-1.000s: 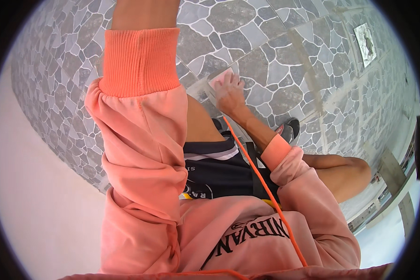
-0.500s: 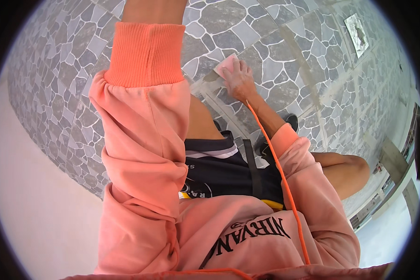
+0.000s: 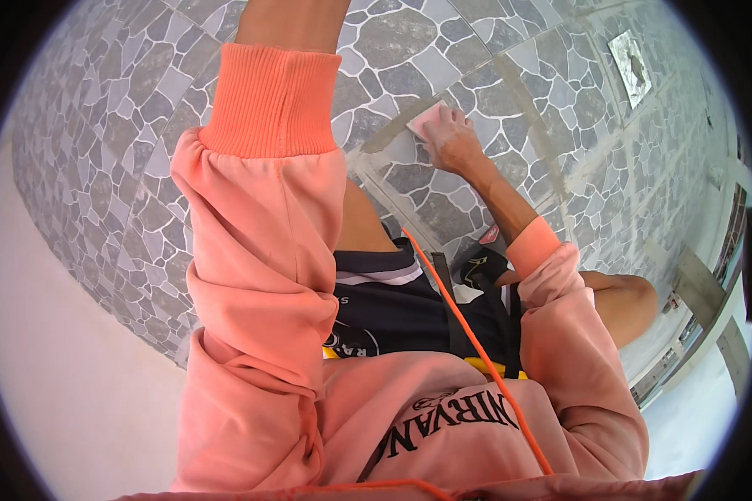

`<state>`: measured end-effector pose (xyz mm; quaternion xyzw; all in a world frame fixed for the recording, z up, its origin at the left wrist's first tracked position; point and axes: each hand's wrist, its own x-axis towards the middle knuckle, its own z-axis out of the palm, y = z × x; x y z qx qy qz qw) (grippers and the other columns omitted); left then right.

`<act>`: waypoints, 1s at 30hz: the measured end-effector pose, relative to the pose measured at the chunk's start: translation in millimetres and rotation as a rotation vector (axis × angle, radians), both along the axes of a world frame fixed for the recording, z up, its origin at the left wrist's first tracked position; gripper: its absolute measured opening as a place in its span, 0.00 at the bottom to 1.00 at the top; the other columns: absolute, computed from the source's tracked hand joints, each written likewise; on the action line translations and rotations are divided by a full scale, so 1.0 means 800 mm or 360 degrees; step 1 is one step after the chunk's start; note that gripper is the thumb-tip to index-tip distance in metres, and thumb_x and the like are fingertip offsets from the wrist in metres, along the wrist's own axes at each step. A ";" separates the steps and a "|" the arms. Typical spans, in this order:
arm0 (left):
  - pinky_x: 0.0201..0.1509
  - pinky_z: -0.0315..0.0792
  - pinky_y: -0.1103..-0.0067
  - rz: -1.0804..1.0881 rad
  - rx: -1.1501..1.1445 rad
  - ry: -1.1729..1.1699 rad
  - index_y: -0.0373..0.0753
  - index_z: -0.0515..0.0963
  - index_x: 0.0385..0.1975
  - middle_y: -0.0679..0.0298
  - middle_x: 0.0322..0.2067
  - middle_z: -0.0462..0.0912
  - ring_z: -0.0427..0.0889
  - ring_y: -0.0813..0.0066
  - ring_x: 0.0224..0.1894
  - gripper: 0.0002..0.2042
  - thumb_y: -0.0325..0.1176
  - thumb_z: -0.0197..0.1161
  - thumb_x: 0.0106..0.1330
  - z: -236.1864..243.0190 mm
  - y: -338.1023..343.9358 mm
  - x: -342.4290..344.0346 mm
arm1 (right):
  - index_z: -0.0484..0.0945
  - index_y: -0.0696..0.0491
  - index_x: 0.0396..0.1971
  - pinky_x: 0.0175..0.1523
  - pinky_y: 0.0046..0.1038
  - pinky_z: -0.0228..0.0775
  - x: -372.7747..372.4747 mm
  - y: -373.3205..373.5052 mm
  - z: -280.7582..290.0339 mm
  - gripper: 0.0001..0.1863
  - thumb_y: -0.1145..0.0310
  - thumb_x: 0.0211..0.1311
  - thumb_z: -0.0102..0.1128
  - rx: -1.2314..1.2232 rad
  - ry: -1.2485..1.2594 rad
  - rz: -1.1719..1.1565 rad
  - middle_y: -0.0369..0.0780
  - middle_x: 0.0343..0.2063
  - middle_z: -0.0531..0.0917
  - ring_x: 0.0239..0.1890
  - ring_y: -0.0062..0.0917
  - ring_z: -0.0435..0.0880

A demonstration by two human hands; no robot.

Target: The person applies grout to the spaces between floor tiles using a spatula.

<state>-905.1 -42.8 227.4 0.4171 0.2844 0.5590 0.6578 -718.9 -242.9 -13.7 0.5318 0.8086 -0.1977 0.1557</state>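
My right hand (image 3: 453, 140) is closed on a flat, pale pink rectangular pad (image 3: 427, 121) whose exact kind I cannot make out. The pad lies against the stone-patterned tile floor (image 3: 397, 40), at the end of a smeared grey joint line (image 3: 390, 132). Bent fingers press over its right side, while its left corner sticks out. My left forearm (image 3: 291, 23), in a salmon sleeve, stretches up past the top edge, so the left hand is out of the picture. An orange drawstring (image 3: 468, 327) hangs in front of my lap.
A shiny, light-coloured rectangular piece with a dark patch (image 3: 629, 68) lies on the tiles at the upper right. Wooden boards (image 3: 700, 285) stand at the right edge. My shoe (image 3: 480, 265) and bent knee (image 3: 631, 305) are close to the right forearm. A pale plain surface (image 3: 67, 334) borders the left.
My right hand and the pad have slid to the right and slightly nearer, uncovering more grey joint line behind them. The drawstring has swung left, off the right forearm. My left sleeve has shifted slightly right.
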 end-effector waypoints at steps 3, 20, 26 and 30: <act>0.41 0.79 0.65 0.0055 -0.0036 -0.0012 0.26 0.71 0.38 0.50 0.31 0.80 0.82 0.61 0.33 0.10 0.26 0.43 0.69 -0.001 0.003 0.010 | 0.74 0.48 0.46 0.49 0.50 0.65 0.011 0.010 -0.007 0.22 0.64 0.48 0.65 0.0351 0.0174 -0.0167 0.53 0.50 0.67 0.52 0.49 0.67; 0.37 0.76 0.69 -0.0041 -0.0053 0.0082 0.29 0.73 0.35 0.53 0.30 0.80 0.80 0.65 0.31 0.11 0.27 0.43 0.68 -0.002 0.008 0.000 | 0.74 0.48 0.47 0.54 0.50 0.65 0.041 0.037 0.005 0.22 0.65 0.49 0.65 -0.0117 -0.0053 0.0022 0.53 0.51 0.68 0.53 0.53 0.67; 0.37 0.76 0.68 0.0148 -0.0221 0.0152 0.30 0.75 0.35 0.53 0.30 0.80 0.81 0.64 0.32 0.11 0.28 0.45 0.69 -0.012 0.024 0.007 | 0.74 0.47 0.49 0.53 0.49 0.66 0.031 0.019 -0.011 0.23 0.63 0.49 0.64 0.0476 0.0184 -0.0026 0.52 0.50 0.69 0.51 0.54 0.70; 0.35 0.77 0.69 -0.0051 -0.0138 -0.0050 0.30 0.76 0.33 0.54 0.28 0.80 0.80 0.64 0.30 0.11 0.28 0.45 0.69 -0.020 0.020 -0.007 | 0.74 0.46 0.50 0.51 0.50 0.67 0.031 0.039 0.006 0.23 0.59 0.52 0.62 -0.0161 -0.0171 -0.0016 0.52 0.49 0.70 0.49 0.54 0.71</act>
